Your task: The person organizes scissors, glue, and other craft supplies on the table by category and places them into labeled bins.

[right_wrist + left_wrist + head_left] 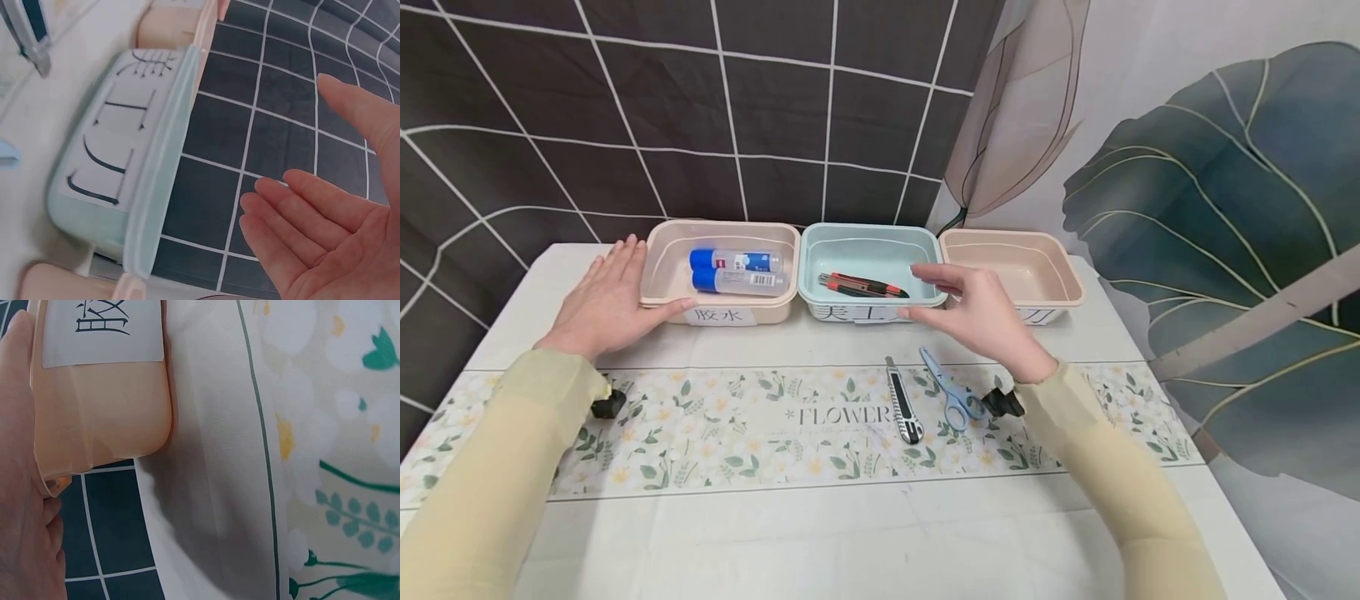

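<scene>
My left hand [606, 304] rests against the left side of a pink bin [658, 292], its fingers straight and its thumb at the front rim. Two glue bottles [737, 282] with blue caps lie in that bin. Over the right end of the light blue bin [868, 233], my right hand [981, 312] hovers with thumb and fingers spread and nothing between them. Red and black utility knives [863, 286] lie inside the blue bin. In front, on the table, are a grey and black utility knife [904, 402] and blue scissors [951, 390].
To the right stands another pink bin [1011, 242], side by side with the blue one. Paper labels [721, 317] are on the bin fronts. A floral cloth strip [737, 450] crosses the white table [775, 533]. Behind the bins hangs a dark gridded backdrop [775, 108].
</scene>
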Demonstrator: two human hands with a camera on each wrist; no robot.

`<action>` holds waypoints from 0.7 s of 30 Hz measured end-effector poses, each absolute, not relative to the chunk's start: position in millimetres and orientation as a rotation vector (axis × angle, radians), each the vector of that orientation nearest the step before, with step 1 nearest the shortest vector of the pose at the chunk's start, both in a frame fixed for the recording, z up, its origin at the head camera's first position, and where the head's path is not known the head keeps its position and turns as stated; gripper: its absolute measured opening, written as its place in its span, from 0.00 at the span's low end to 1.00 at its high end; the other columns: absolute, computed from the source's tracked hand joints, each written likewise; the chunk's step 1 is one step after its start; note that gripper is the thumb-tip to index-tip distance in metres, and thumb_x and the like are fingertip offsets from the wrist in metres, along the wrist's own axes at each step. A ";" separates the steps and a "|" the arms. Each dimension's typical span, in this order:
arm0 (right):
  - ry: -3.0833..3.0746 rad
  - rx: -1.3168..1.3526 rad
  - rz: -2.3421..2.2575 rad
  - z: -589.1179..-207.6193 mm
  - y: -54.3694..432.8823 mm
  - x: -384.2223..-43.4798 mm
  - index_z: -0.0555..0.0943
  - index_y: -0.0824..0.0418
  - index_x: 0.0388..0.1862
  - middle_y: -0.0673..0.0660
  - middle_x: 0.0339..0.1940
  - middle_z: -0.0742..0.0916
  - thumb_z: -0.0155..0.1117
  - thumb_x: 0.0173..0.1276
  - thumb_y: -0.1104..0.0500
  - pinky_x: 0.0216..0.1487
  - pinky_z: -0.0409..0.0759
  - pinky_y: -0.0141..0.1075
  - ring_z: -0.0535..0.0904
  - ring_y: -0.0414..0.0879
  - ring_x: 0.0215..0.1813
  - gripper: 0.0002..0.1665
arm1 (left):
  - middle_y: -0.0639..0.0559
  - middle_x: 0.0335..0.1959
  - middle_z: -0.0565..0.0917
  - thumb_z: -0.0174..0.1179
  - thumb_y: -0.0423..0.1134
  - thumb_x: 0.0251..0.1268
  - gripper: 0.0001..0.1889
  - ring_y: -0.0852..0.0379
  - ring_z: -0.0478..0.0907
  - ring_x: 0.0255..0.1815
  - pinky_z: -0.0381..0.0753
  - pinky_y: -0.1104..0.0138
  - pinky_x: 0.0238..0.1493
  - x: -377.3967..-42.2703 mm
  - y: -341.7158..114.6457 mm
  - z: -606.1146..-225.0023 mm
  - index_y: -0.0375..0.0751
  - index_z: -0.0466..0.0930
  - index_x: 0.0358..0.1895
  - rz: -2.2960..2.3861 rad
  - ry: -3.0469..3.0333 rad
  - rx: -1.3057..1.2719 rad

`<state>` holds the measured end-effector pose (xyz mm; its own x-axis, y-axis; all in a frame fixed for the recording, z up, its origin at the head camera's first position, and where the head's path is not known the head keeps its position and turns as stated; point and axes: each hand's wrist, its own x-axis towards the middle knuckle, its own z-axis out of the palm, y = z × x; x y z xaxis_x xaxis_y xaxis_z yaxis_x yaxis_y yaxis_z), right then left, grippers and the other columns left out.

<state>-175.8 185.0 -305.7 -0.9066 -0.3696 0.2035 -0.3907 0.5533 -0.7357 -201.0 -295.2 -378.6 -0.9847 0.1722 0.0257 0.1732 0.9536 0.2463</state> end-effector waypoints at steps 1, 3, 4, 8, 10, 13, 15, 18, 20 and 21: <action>-2.744 0.668 1.331 -307.6 186.0 -173.1 0.82 0.61 0.63 0.52 0.61 0.85 0.81 0.59 0.49 0.65 0.77 0.40 0.80 0.45 0.63 0.36 | 0.26 0.80 0.37 0.47 0.74 0.68 0.61 0.34 0.33 0.81 0.27 0.49 0.79 -201.1 -295.3 -378.5 0.24 0.33 0.79 -0.391 -3.100 -0.275; -2.745 0.663 1.359 -311.8 187.5 -168.4 0.82 0.62 0.63 0.53 0.61 0.85 0.82 0.58 0.49 0.65 0.76 0.39 0.79 0.44 0.65 0.37 | 0.26 0.80 0.37 0.47 0.74 0.68 0.61 0.34 0.32 0.81 0.27 0.49 0.78 -201.2 -295.4 -378.2 0.24 0.33 0.79 -0.389 -3.100 -0.275; -2.749 0.663 1.356 -314.5 188.4 -166.5 0.82 0.63 0.64 0.53 0.61 0.85 0.82 0.58 0.48 0.66 0.76 0.39 0.78 0.44 0.65 0.37 | 0.26 0.80 0.37 0.47 0.74 0.68 0.61 0.34 0.32 0.81 0.27 0.48 0.78 -201.2 -295.5 -378.1 0.24 0.33 0.79 -0.390 -3.101 -0.274; -2.778 0.660 1.275 -325.4 191.4 -159.2 0.82 0.63 0.63 0.52 0.61 0.85 0.82 0.58 0.46 0.67 0.74 0.39 0.77 0.44 0.66 0.38 | 0.26 0.80 0.36 0.46 0.74 0.68 0.61 0.34 0.31 0.81 0.26 0.48 0.78 -201.5 -296.2 -378.4 0.23 0.32 0.79 -0.393 -3.105 -0.272; -2.795 0.665 1.226 -331.2 193.0 -155.8 0.83 0.62 0.63 0.53 0.60 0.86 0.82 0.57 0.46 0.67 0.75 0.40 0.79 0.46 0.65 0.38 | 0.26 0.80 0.35 0.46 0.74 0.68 0.61 0.34 0.30 0.81 0.25 0.48 0.78 -201.6 -296.0 -378.6 0.23 0.32 0.79 -0.396 -3.109 -0.269; -2.811 0.674 1.207 -339.5 195.3 -150.1 0.83 0.63 0.63 0.55 0.60 0.86 0.82 0.57 0.47 0.66 0.77 0.42 0.80 0.49 0.63 0.37 | 0.26 0.80 0.35 0.46 0.74 0.68 0.61 0.34 0.30 0.81 0.25 0.48 0.78 -201.6 -295.2 -378.5 0.24 0.31 0.79 -0.399 -3.110 -0.268; -2.824 0.668 1.204 -344.9 196.8 -145.9 0.83 0.62 0.62 0.55 0.60 0.86 0.83 0.57 0.48 0.65 0.77 0.41 0.81 0.49 0.63 0.37 | 0.26 0.80 0.36 0.46 0.74 0.68 0.61 0.35 0.30 0.81 0.26 0.48 0.78 -201.4 -294.2 -378.1 0.24 0.31 0.79 -0.400 -3.106 -0.269; -2.849 0.648 1.238 -353.4 198.8 -139.9 0.82 0.64 0.63 0.55 0.60 0.86 0.83 0.56 0.49 0.65 0.77 0.40 0.80 0.49 0.63 0.38 | 0.26 0.80 0.37 0.46 0.74 0.68 0.61 0.35 0.31 0.81 0.27 0.48 0.79 -200.8 -293.1 -377.3 0.24 0.32 0.79 -0.402 -3.100 -0.274; -2.871 0.627 1.254 -358.7 199.8 -136.2 0.82 0.65 0.63 0.55 0.60 0.86 0.83 0.56 0.49 0.65 0.77 0.40 0.80 0.49 0.63 0.39 | 0.26 0.80 0.37 0.47 0.74 0.68 0.61 0.35 0.32 0.81 0.28 0.48 0.79 -200.4 -292.8 -377.0 0.23 0.32 0.79 -0.404 -3.098 -0.276; -2.882 0.621 1.253 -361.2 200.2 -134.6 0.82 0.66 0.63 0.55 0.60 0.86 0.83 0.56 0.49 0.65 0.77 0.40 0.80 0.50 0.63 0.39 | 0.26 0.80 0.37 0.47 0.74 0.68 0.61 0.34 0.32 0.81 0.28 0.48 0.79 -200.3 -292.8 -377.0 0.23 0.33 0.79 -0.405 -3.098 -0.277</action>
<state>-134.6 200.2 -361.2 -0.9231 -0.3722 0.0964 -0.3244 0.6193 -0.7150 -200.3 -292.8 -377.0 -0.9844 0.1739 0.0275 0.1752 0.9510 0.2548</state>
